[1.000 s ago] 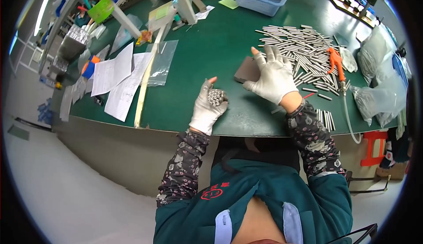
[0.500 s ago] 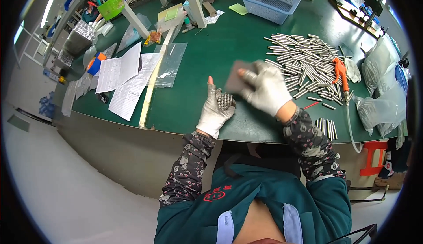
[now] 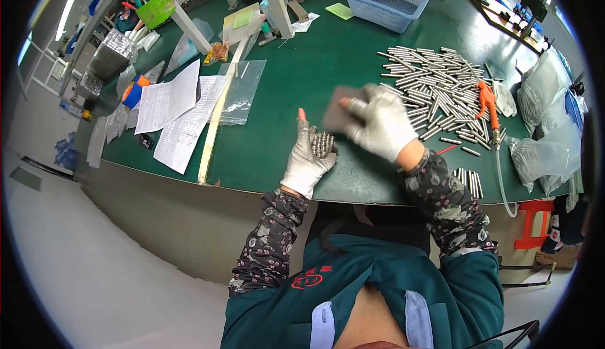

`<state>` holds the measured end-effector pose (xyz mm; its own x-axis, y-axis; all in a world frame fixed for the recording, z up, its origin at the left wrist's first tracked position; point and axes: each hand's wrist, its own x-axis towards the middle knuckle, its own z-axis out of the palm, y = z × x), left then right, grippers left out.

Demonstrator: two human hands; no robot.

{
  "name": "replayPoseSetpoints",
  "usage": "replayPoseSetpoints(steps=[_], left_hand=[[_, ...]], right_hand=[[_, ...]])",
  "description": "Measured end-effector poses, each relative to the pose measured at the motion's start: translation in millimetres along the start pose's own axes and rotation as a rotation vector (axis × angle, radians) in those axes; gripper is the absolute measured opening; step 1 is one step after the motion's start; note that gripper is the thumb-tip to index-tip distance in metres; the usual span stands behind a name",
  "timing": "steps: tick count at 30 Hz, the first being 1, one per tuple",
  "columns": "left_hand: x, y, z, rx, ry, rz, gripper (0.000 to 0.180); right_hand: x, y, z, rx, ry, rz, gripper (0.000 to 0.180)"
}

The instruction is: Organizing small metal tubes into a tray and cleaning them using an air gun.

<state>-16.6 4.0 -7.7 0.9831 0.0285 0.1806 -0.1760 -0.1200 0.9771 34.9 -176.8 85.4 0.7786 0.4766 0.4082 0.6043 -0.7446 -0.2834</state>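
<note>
My left hand [image 3: 304,166], in a white glove with bare fingertips, is closed around a bundle of metal pins [image 3: 322,145], their round ends facing up. The left thumb points away from me beside the bundle. To the right, my gloved right hand [image 3: 386,122] grips a flat brown-grey pad [image 3: 342,109], slightly blurred, just beyond the bundle and apart from it. A large loose pile of metal pins [image 3: 435,84] lies on the green table past my right hand. A small row of pins [image 3: 467,183] rests near the front edge by my right forearm.
An orange air gun [image 3: 487,102] with a clear hose lies at the pile's right side, near plastic bags [image 3: 541,153]. A blue basket [image 3: 387,2] stands at the back. On the left are written papers [image 3: 189,122], a clear bag [image 3: 244,93] and shelf legs [image 3: 275,2].
The view has shifted very slightly. My right hand and the pad stay almost in place, and my left hand keeps its hold on the pins.
</note>
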Motion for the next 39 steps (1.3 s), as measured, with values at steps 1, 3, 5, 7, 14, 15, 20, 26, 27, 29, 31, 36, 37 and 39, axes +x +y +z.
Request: replayPoseSetpoints(steps=[1, 3, 5, 7, 14, 15, 20, 26, 27, 29, 31, 36, 37, 39], left_hand=[[0.7, -1.2, -2.5, 0.074, -0.040, 0.053, 0.104], [0.4, 3.6, -2.2, 0.081, -0.077, 0.047, 0.104], [15.2, 26.1, 2.2, -0.652, -0.078, -0.330, 0.104], [19.4, 27.9, 1.9, -1.376, -0.063, -0.700, 0.104], [-0.5, -9.0, -1.3, 0.034, -0.011, 0.056, 0.103], [-1.6, 4.3, -1.4, -0.041, -0.055, 0.015, 0.103], [-4.4, 21.8, -2.7, -0.205, -0.146, -0.050, 0.105], [-3.6, 19.3, -5.0, -0.184, -0.203, 0.059, 0.100], [-4.4, 19.2, -5.9, -0.179, -0.202, 0.058, 0.100], [-6.3, 18.3, -7.6, -0.189, -0.201, 0.042, 0.097], [-6.8, 14.6, -9.2, -0.166, -0.201, 0.092, 0.095], [-15.4, 15.1, -1.7, -0.121, -0.215, 0.143, 0.088], [-21.6, 21.5, 3.4, -0.187, -0.227, 0.104, 0.086], [-41.9, 33.0, 17.8, -0.338, -0.305, 0.091, 0.081]], right_hand=[[1.4, 6.4, -3.9, -0.071, 0.037, 0.054, 0.040], [-0.2, 5.5, -3.9, -0.019, 0.118, -0.010, 0.039], [-12.4, -8.1, -2.8, 0.153, 0.005, -0.197, 0.040], [-6.1, 0.9, -1.3, 0.082, -0.119, -0.013, 0.046], [-14.7, -1.2, 9.5, 0.116, -0.083, -0.096, 0.045], [-10.5, 9.5, 9.8, -0.080, 0.037, 0.000, 0.045], [-2.5, 11.0, 20.5, -0.161, -0.046, 0.205, 0.058], [-20.9, 5.4, 20.2, -0.097, 0.088, 0.194, 0.059], [-24.4, 2.1, 17.4, -0.046, 0.089, 0.168, 0.053], [-34.7, -7.8, 9.2, 0.139, 0.081, 0.120, 0.038], [-55.9, -21.4, 2.6, 0.468, 0.013, 0.121, 0.032], [-131.8, -41.2, -0.4, 1.387, -0.612, 0.540, 0.028], [-144.4, -40.6, 7.9, 1.517, -0.676, 0.659, 0.031], [-168.8, -33.0, 30.3, 1.831, -0.742, 0.782, 0.049]])
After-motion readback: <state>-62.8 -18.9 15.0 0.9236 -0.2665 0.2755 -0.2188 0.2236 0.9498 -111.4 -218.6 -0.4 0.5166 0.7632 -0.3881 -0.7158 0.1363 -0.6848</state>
